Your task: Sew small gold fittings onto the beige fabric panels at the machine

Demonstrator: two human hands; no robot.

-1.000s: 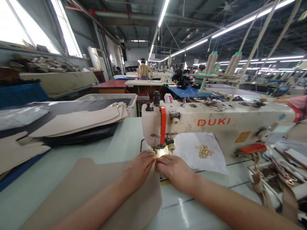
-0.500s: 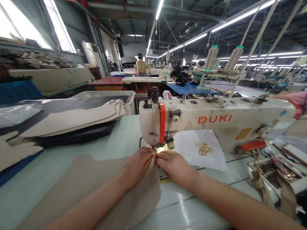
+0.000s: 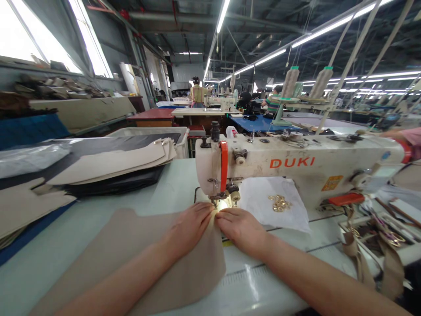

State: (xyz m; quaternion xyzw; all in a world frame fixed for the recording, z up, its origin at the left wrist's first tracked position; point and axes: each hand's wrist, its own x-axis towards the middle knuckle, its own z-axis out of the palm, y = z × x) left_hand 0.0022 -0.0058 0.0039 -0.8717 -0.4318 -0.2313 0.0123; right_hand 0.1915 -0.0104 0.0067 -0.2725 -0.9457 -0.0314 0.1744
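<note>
A large greyish-beige panel (image 3: 121,239), perhaps fabric or leather, lies flat on the pale green table, its upper right part under my hands at the sewing machine (image 3: 255,151). My left hand (image 3: 192,224) rests on the panel just left of the needle, fingers closed together and bent at its edge. From the right, my right hand (image 3: 241,228) meets it, thumb and fingers pinching that same edge. Both sets of fingertips almost touch, right in front of the lit presser foot (image 3: 216,202). The fingertips partly cover the seam area.
Gold metal rings (image 3: 279,202) lie on a white sheet (image 3: 259,188) under the machine arm. Stacked cream panels (image 3: 112,162) sit at the left. A tray (image 3: 411,250) with straps and scissors stands right. Thread cones (image 3: 289,81) rise behind; a person (image 3: 197,94) is further back.
The view has swung slightly left, so everything appears shifted a little to the right. Both hands stay at the needle with the panel between them.
</note>
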